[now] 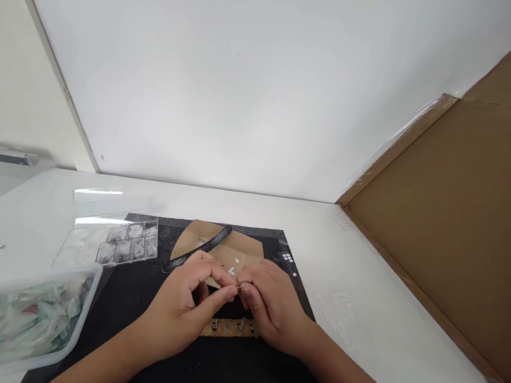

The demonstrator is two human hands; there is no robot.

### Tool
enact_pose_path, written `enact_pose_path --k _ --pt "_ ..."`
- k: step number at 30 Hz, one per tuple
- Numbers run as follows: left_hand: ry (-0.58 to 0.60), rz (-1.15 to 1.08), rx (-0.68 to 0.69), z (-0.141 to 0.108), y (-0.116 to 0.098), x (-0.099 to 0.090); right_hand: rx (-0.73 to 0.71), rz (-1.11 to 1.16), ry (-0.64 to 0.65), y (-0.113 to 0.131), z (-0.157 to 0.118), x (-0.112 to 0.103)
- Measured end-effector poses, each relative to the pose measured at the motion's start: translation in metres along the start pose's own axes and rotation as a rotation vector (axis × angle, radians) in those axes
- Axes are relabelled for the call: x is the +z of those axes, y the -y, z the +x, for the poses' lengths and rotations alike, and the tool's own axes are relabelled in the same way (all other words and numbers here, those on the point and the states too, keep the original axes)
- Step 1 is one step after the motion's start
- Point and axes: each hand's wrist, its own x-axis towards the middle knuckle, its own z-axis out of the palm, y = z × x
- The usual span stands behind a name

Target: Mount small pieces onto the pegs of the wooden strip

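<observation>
My left hand (185, 306) and my right hand (274, 303) meet over the black mat (123, 306), thumbs and forefingers pinched together. Between their fingertips is something tiny that I cannot make out. Just below the fingers lies a yellowish strip (220, 328) with several small round and upright pieces on it; my right hand hides its right end. Behind the hands rests a brown sheet (249, 249) with small white pieces (231, 272) on it. A curved black file (201, 249) lies across the sheet's left side.
At the left stands a plastic tub (86, 313) of clear and greenish pieces. Behind it is a compartment case (158, 241) with its clear lid raised. White dots (287, 257) sit on the mat's right side. A cardboard panel (469, 236) borders the table at right.
</observation>
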Motion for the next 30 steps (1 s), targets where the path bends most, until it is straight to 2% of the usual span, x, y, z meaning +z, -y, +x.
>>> enact_pose_path --k 4,9,12,14,18,23,30 --pt "0.075 -0.199 -0.124 0.0 -0.002 0.001 0.035 0.11 0.02 0.009 0.003 -0.002" --pt "0.124 -0.356 -0.119 -0.001 -0.003 0.002 0.062 0.211 0.005 0.018 0.005 -0.004" --pt "0.102 -0.311 -0.108 -0.002 -0.002 0.002 0.052 0.219 0.001 0.017 0.005 -0.002" --pt "0.067 -0.194 -0.058 -0.002 -0.001 0.0 0.038 0.182 -0.017 0.015 0.003 -0.001" --pt "-0.014 0.035 0.133 -0.002 -0.002 -0.003 -0.04 0.021 -0.11 0.009 -0.001 0.004" --pt "-0.072 0.156 0.274 0.001 -0.004 -0.002 -0.106 -0.134 -0.195 0.007 -0.002 0.006" --pt "-0.191 0.313 0.486 0.0 -0.01 -0.002 -0.145 -0.206 -0.252 0.01 -0.001 0.005"
